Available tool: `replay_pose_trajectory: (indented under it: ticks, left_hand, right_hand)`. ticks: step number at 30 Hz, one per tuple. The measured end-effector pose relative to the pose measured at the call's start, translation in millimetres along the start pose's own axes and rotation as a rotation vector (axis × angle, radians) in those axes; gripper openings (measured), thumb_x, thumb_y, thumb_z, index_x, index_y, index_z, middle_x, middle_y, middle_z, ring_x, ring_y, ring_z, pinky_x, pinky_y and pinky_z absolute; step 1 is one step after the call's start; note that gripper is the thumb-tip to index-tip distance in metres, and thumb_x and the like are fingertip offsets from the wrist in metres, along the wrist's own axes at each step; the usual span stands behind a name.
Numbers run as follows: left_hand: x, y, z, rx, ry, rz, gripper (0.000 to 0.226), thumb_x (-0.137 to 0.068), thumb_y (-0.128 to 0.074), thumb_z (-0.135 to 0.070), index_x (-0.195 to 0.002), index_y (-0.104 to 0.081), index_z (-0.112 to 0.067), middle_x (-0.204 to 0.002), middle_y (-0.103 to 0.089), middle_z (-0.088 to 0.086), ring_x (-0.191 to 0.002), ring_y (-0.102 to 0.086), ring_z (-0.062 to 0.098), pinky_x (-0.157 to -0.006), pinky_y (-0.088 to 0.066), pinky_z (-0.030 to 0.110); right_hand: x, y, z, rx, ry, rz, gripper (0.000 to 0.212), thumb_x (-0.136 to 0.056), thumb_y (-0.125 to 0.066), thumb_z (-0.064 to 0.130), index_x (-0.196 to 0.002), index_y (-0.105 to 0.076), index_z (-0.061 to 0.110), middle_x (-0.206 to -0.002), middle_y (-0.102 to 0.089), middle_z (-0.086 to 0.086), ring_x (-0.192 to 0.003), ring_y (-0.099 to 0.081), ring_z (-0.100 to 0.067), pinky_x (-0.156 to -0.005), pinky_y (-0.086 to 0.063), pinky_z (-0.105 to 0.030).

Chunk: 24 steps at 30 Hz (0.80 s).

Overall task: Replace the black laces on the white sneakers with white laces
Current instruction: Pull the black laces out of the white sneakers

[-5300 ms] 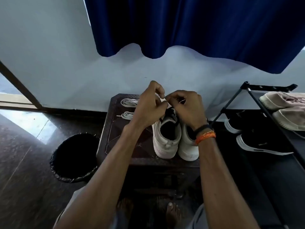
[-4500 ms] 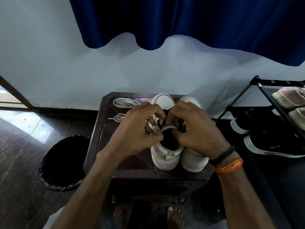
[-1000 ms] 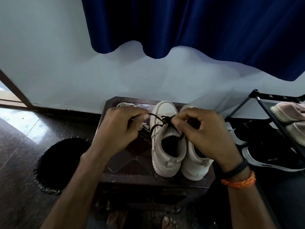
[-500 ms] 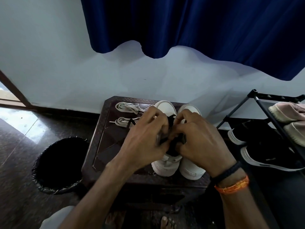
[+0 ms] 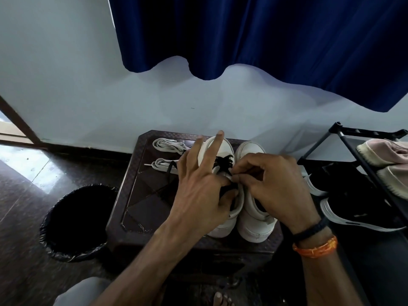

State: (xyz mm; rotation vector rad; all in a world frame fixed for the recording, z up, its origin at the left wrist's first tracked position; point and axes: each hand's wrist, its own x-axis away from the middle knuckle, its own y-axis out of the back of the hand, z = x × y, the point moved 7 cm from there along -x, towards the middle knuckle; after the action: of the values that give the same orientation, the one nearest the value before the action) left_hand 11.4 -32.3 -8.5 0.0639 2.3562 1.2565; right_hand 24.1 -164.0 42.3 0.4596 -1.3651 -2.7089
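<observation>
Your two sneakers stand side by side on the dark stool (image 5: 141, 208), toes toward the wall, heels toward you. The left sneaker (image 5: 217, 149) carries the black lace (image 5: 223, 162), criss-crossed over its tongue, with one loose end trailing left across the stool top toward the white laces. The right sneaker (image 5: 254, 217) sits touching it.

Your left hand (image 5: 198, 191) lies over the left sneaker: two fingers stretch straight out toward the toe, while the thumb and remaining fingers curl down at the shoe's opening. I cannot tell whether they grip the lace there. Your right hand (image 5: 273, 186) has its fingers curled, fingertips pinched together at the black lace near the top eyelets, just where the two shoes meet. Black and orange bands (image 5: 315, 239) circle that wrist.

Two bundles of white laces (image 5: 167, 145) lie on the stool's far left part, one behind the other, just beside the left sneaker.

A black bin (image 5: 75, 221) stands on the floor left of the stool. A shoe rack (image 5: 353, 151) with more shoes stands at the right, and a blue curtain (image 5: 265, 36) hangs above
</observation>
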Motion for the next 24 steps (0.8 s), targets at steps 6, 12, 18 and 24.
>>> replay_pose_trajectory:
  ticks: [6,12,18,24]
  left_hand:
    - [3,-6,-1,0.037,0.108,-0.072,0.032,-0.079,-0.051,-0.047,-0.086,-0.081,-0.037,-0.171,-0.005,0.003,-0.156,0.008,0.035,-0.122,-0.006,0.054]
    - [5,-6,-3,0.034,0.129,-0.157,0.02,-0.077,-0.062,-0.041,-0.082,-0.08,-0.034,-0.17,-0.013,0.006,-0.156,-0.001,0.037,-0.12,-0.012,0.061]
    - [5,-16,4,0.143,0.33,0.065,0.067,-0.069,-0.024,-0.065,-0.095,-0.079,-0.037,-0.165,0.025,-0.006,-0.15,0.032,0.027,-0.12,0.017,0.056]
    - [6,-19,11,0.32,0.355,0.025,0.034,-0.076,-0.052,-0.051,-0.097,-0.078,-0.044,-0.168,0.013,-0.008,-0.154,0.024,0.022,-0.123,0.011,0.051]
  right_hand:
    - [1,0,-4,-0.074,-0.073,-0.042,0.017,-0.08,-0.086,0.014,-0.085,-0.079,0.028,-0.078,-0.074,0.022,-0.079,-0.069,0.007,-0.077,-0.058,-0.017]
    - [2,-1,-8,-0.135,-0.141,-0.057,0.018,-0.078,-0.087,0.013,-0.085,-0.079,0.028,-0.075,-0.073,0.022,-0.076,-0.069,0.007,-0.072,-0.054,-0.01]
    - [5,-5,-16,-0.372,-0.283,-0.096,0.017,-0.081,-0.083,0.008,-0.084,-0.078,0.024,-0.076,-0.075,0.01,-0.071,-0.073,-0.005,-0.07,-0.061,-0.024]
    - [7,-11,-24,-0.632,-0.426,-0.186,0.018,-0.08,-0.079,-0.004,-0.081,-0.078,0.014,-0.077,-0.076,-0.005,-0.068,-0.075,-0.021,-0.073,-0.064,-0.038]
